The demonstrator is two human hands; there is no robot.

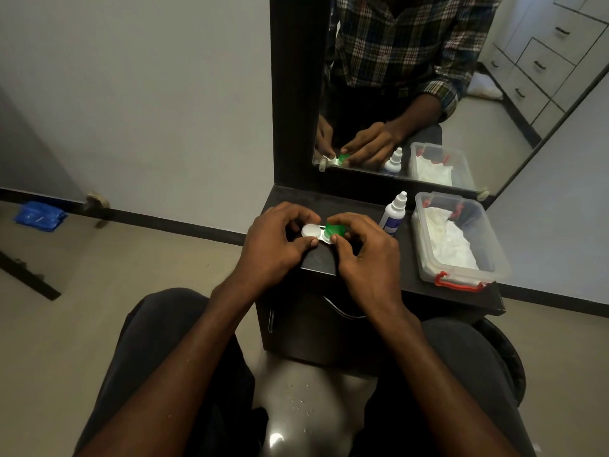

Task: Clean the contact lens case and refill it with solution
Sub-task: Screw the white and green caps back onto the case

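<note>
Contact lens case sits between both hands at the shelf's near edge. The left hand pinches the white-capped end; the right hand pinches the green cap, apparently to twist it, though opening or closing is unclear. Just beyond the right hand stands the solution bottle, needed for refilling, with a clear box of tissue further right.

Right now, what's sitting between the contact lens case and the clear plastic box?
In the head view, the solution bottle stands upright on the dark shelf between the contact lens case, held by both hands, and the clear plastic box.
</note>
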